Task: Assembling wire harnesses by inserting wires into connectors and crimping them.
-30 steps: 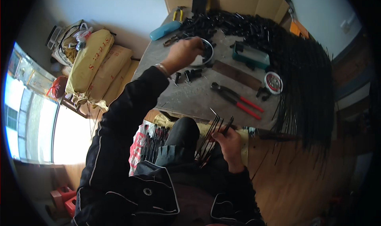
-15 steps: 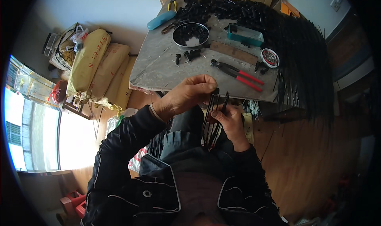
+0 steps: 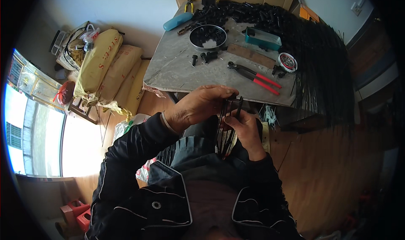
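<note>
In front of the table's near edge, above my lap, both hands are close together over a bundle of thin black strands [image 3: 220, 136]. My left hand [image 3: 200, 107] is closed, thumb and fingertips pinched at the upper end of the strands, where a small dark piece partly shows. Lower and to the right, my right hand [image 3: 244, 128] grips the bundle between thumb and fingers. A thicker black tip sticks up above the right thumb. The strands run down toward my lap, and what lies within the left fingertips is mostly hidden.
On the grey table [image 3: 168, 73] lie red-handled cutting pliers [image 3: 263, 84], a wooden strip [image 3: 249, 55], a metal bowl [image 3: 207, 49] of black parts, a teal box [image 3: 249, 41] and a small white bowl [image 3: 294, 67]. Long black strands [image 3: 327, 67] hang off its right side. Sacks [image 3: 101, 58] are stacked left.
My left fingertips have moved slightly right and down, closer to the tip above my right thumb. My right hand keeps its grip. The view has shifted a little.
</note>
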Available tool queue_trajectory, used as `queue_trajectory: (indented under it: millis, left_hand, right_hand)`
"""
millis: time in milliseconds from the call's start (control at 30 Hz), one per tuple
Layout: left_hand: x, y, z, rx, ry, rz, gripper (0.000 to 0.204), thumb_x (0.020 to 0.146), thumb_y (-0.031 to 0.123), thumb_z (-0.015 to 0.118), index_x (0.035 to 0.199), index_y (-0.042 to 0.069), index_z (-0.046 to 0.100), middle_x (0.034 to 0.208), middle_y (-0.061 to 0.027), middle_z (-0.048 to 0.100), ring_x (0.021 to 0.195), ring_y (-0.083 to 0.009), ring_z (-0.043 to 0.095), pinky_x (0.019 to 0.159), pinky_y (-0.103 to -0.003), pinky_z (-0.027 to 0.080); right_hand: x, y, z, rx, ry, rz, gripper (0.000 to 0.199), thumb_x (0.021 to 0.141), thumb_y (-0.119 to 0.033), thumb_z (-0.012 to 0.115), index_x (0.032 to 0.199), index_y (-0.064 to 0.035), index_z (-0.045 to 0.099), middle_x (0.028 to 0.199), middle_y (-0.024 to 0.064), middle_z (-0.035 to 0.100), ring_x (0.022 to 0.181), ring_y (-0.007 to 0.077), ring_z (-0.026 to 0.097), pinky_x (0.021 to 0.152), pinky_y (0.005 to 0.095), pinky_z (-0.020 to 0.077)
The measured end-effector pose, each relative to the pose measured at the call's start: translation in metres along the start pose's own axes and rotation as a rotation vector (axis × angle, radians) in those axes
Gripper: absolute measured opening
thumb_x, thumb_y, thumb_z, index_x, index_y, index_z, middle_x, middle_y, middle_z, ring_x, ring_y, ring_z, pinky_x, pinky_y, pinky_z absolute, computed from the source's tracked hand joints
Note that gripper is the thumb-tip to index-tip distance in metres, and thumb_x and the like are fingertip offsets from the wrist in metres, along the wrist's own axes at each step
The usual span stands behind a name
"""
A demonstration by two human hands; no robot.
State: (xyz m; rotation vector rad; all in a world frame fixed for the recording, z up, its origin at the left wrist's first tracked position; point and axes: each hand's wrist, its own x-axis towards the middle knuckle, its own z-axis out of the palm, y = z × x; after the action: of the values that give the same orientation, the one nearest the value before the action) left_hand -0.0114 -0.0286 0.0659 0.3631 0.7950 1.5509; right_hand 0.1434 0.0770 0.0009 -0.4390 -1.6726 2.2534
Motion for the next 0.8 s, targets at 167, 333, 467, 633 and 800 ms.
queue_trajectory:
  millis: [167, 333, 467, 633, 800]
  left_hand:
    - [0.002, -0.001, 0.000, -0.008, -0.002, 0.049, 0.016, 0.092, 0.012, 0.059, 0.104, 0.001, 0.058, 0.098, -0.0032, 0.059, 0.092, -0.0152, 0.059, 0.090, -0.033, 0.046]
    - [0.006, -0.005, -0.004, -0.045, 0.064, 0.038, 0.014, 0.093, 0.013, 0.059, 0.102, 0.003, 0.058, 0.096, -0.0016, 0.057, 0.090, -0.0146, 0.059, 0.088, -0.034, 0.046]
    - [0.011, -0.008, 0.002, -0.027, 0.078, 0.050, 0.017, 0.094, 0.017, 0.059, 0.104, 0.002, 0.058, 0.096, -0.0022, 0.059, 0.091, -0.0159, 0.059, 0.087, -0.033, 0.046]
    - [0.012, -0.008, -0.001, 0.001, 0.054, 0.005, 0.021, 0.095, 0.020, 0.059, 0.105, 0.002, 0.059, 0.096, -0.0035, 0.060, 0.089, -0.0158, 0.058, 0.085, -0.031, 0.046]
    - [0.017, -0.011, 0.000, 0.008, 0.134, 0.069, 0.019, 0.095, 0.021, 0.060, 0.101, 0.004, 0.059, 0.094, -0.0023, 0.059, 0.088, -0.0138, 0.057, 0.083, -0.030, 0.045]
  right_hand:
    - [0.001, 0.000, -0.001, -0.010, -0.006, -0.004, 0.012, 0.088, -0.013, 0.068, 0.088, -0.0022, 0.062, 0.077, 0.0036, 0.066, 0.070, 0.0097, 0.061, 0.066, 0.0233, 0.0476]
    - [0.003, 0.003, -0.001, 0.008, -0.012, 0.011, 0.012, 0.087, -0.013, 0.068, 0.088, -0.0024, 0.062, 0.077, 0.0038, 0.066, 0.070, 0.0098, 0.061, 0.066, 0.0235, 0.0476]
    - [0.004, 0.005, -0.001, 0.028, -0.003, 0.030, 0.014, 0.087, -0.015, 0.069, 0.089, -0.0023, 0.062, 0.078, 0.0041, 0.066, 0.070, 0.0099, 0.061, 0.067, 0.0240, 0.0481]
    - [0.005, 0.002, -0.002, 0.016, 0.014, 0.040, 0.014, 0.087, -0.015, 0.068, 0.089, -0.0025, 0.062, 0.079, 0.0041, 0.066, 0.070, 0.0099, 0.061, 0.067, 0.0239, 0.0481]
    - [0.006, 0.002, -0.003, 0.017, 0.009, 0.027, 0.014, 0.087, -0.015, 0.068, 0.089, -0.0024, 0.062, 0.078, 0.0028, 0.066, 0.071, 0.0093, 0.061, 0.067, 0.0232, 0.0478]
